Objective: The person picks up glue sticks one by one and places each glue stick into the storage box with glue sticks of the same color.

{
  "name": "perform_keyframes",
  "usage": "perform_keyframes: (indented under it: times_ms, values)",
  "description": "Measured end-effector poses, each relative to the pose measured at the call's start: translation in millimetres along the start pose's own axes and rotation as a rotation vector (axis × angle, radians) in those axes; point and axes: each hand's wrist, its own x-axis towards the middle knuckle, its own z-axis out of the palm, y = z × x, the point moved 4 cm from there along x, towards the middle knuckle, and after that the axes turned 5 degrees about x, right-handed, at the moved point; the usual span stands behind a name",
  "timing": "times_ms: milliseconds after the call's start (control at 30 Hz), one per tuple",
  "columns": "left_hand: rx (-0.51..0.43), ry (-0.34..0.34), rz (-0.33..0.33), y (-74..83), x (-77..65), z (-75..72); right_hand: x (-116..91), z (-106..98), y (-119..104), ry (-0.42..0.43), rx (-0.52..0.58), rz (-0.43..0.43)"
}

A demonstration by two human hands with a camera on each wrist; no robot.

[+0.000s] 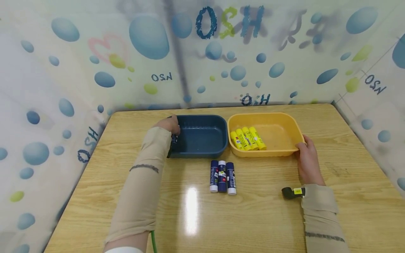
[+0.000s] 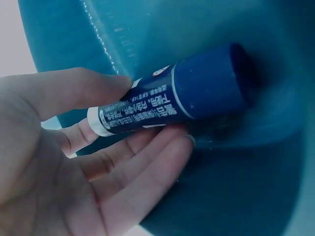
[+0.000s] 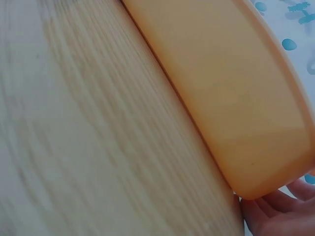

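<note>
At the left end of the dark blue tray [image 1: 202, 154], my left hand [image 1: 171, 123] pinches a navy glue stick [image 2: 197, 93] between thumb and fingers. In the left wrist view the stick lies tilted over the tray's inside, its white end toward the palm. My right hand [image 1: 308, 163] holds the right front corner of the yellow tray [image 1: 284, 153], thumb at the rim. Its fingers [image 3: 280, 206] curl about the corner in the right wrist view. Several yellow glue sticks [image 1: 248, 138] lie side by side in the yellow tray's left part.
Three navy-and-white glue sticks [image 1: 222, 176] lie in a row on the wooden table [image 1: 253, 218], in front of where the trays meet. A patterned wall [image 1: 202, 70] stands behind the table. A small black device [image 1: 291, 193] sticks out from the right sleeve.
</note>
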Motion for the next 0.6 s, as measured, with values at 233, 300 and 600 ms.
perform_keyframes:
  times_ms: [233, 300, 600]
  values:
    - [-0.033, -0.004, 0.015, -2.6, -1.6, -0.6, -1.5, 0.3, -0.9, -0.018, 0.025, 0.011]
    - [-0.033, 0.001, 0.015, -3.7, -0.8, -0.8, -1.1, 0.8, -1.2, -0.019, 0.020, 0.011]
    - [-0.058, 0.053, 0.064, -0.9, -7.9, -5.1, -0.9, 0.9, -0.8, -0.014, 0.029, 0.006]
